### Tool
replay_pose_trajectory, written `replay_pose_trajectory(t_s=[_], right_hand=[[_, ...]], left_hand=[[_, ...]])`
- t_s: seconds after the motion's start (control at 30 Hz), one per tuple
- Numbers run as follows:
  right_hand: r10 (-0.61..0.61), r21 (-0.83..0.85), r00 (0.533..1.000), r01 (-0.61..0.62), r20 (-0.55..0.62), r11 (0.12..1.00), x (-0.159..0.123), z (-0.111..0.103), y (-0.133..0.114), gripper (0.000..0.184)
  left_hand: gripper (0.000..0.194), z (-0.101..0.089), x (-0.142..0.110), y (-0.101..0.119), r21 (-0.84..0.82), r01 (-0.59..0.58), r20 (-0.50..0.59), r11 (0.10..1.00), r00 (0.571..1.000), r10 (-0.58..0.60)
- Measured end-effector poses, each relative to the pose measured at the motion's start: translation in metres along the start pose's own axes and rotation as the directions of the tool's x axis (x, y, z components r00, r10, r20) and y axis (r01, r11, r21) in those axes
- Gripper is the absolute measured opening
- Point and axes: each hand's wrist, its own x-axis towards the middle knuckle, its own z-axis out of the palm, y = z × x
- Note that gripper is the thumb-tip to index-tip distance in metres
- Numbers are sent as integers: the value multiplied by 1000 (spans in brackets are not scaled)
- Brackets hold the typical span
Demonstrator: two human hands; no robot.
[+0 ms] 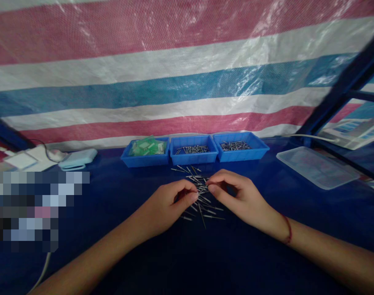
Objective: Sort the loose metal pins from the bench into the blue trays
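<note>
Between the fingertips of the two hands, a loose pile of thin metal pins point(202, 200) lay on the dark blue table point(180, 262). Some pins had spread a little beyond the fingers, both toward the trays and back toward the person, and they pointed in many directions.

The left hand point(171, 200) was over the left side of the pile, its thumb and forefinger brought together at the tips. The right hand point(240, 194) was over the right side in a like pinch, its fingertips near the left ones but apart from them. Whether either pinch had a pin in it could not be told. A thin red bracelet point(288, 229) circled the right wrist, behind the fingers.

Beyond the fingers, three blue plastic trays stood in a row. The left tray point(145, 161) held green packets point(148, 146), while the middle tray point(193, 158) and the right tray point(243, 154) held many small metal pieces. A striped plastic sheet point(174, 61) in red, white and blue hung behind them.

Well to the right of the fingers, a clear plastic lid point(318, 166) lay flat on the table. Far to the left, beyond the fingers, was a light blue object point(78, 159), with white items point(36, 158) beside it. Nearer the person on that side, a patch was blurred into squares, and a pale cable point(44, 270) showed below it.
</note>
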Motion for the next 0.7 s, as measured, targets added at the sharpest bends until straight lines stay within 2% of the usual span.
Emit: replay_pose_trajectory(t_s=[0.13, 0.37, 0.5, 0.7], right_hand=[[-80, 49, 997, 79, 12, 996, -4, 2, -5, 10], [-135, 58, 990, 136, -27, 989, -5, 3, -6, 8], [-160, 49, 987, 161, -31, 986, -7, 4, -6, 7], [-194, 25, 980, 196, -41, 980, -8, 6, -4, 7]], left_hand=[[20, 7, -2, 4, -64, 20, 8, 998, 1000, -19], [19, 15, -3, 4, -90, 34, -23, 995, 999, -36], [20, 23, -3, 3, -160, -11, -46, 987, 999, 4], [16, 27, 0, -2, -40, -103, -137, 994, 986, 96]])
